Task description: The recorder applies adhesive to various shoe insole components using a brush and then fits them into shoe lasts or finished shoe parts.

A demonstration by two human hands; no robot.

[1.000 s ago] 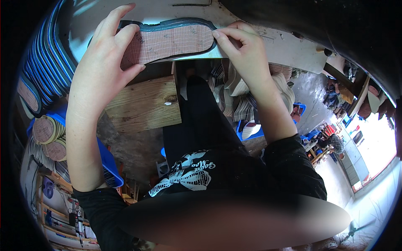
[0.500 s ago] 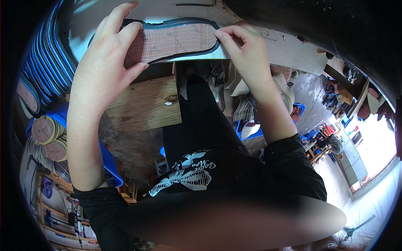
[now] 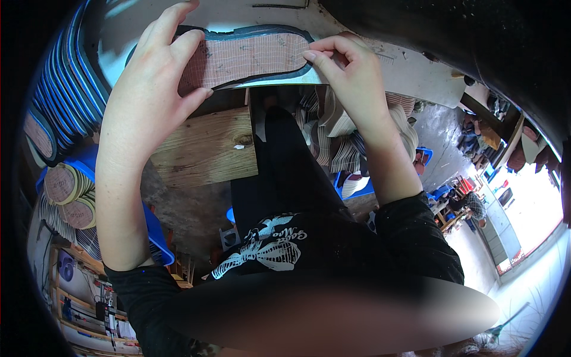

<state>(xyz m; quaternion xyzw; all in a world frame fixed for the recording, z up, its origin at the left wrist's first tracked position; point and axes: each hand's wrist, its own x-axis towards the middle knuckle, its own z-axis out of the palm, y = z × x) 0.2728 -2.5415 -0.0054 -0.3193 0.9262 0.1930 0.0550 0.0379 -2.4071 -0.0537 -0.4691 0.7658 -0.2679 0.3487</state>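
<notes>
While a dark-rimmed shoe sole [image 3: 250, 56] lies at 12 o'clock, it has shifted slightly right.
At 10 o'clock, the left hand [image 3: 143, 77] rests over its left part, thumb and fingers spread; at 1 o'clock, the right hand [image 3: 354, 74] seems to pinch its rounded end, fingertips slightly farther apart, so the piece apparently remains steadied from both sides.

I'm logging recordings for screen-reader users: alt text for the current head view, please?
A left hand is spread over one end of a dark-edged sole on a pale table; the right hand pinches the other end. Blue-edged soles are stacked at left; a wooden board shows below.
</notes>
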